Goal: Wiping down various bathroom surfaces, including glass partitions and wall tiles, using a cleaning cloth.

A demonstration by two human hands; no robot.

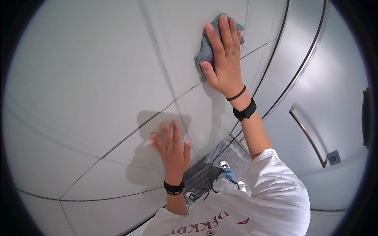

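My right hand (pixel 226 59) presses a blue-grey terry cloth (pixel 203 53) flat against the smooth, pale wall panel (pixel 97 67). The cloth's frayed edges stick out past the fingers and beside the thumb. Beneath the cloth runs a dark panel seam (pixel 133 132), slanting down to the left. Lower on the same wall, my left hand (pixel 174 150) has its fingers spread and holds nothing; a ring sits on one finger. Its shadow falls on the panel, and whether the fingertips touch the surface I cannot tell.
To the right is a pale door (pixel 333 88) with a long metal handle (pixel 308 137) and a small grey sign (pixel 333 157) bearing writing. Dark vertical trim (pixel 307 59) separates it from the wall. A black cable (pixel 211 168) hangs by my body above the grey floor (pixel 236 156).
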